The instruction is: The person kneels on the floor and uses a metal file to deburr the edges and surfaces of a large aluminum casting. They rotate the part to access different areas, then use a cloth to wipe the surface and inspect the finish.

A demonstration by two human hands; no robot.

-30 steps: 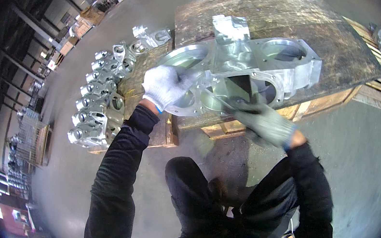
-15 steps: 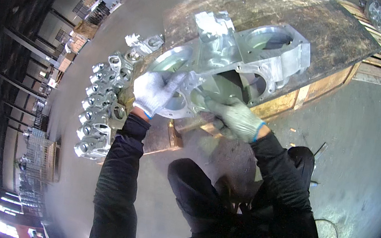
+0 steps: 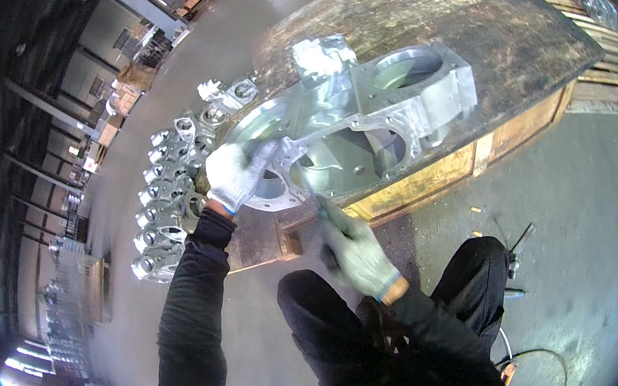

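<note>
- Grey floor (image 3: 589, 224) underfoot
- Right hand (image 3: 359, 255), gloved, pinching a slim tool (image 3: 307, 186)
- Left hand (image 3: 235, 175), gloved, against the silver casting (image 3: 329, 109), finger closure unclear
- Silver casting shiny, round-bored, small holes dotting its flange, on the stained worktop (image 3: 530, 50)

There are two gloved hands (image 3: 236, 175) (image 3: 362, 254), one large casting (image 3: 330, 100) beside them, and at least six smaller castings (image 3: 159, 192).

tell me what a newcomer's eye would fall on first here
Probably the large silvery metal casting on the wooden workbench, with the gloved left hand on its near left part and the gloved right hand at its near edge. Next, the rows of smaller castings off to the left.
</note>
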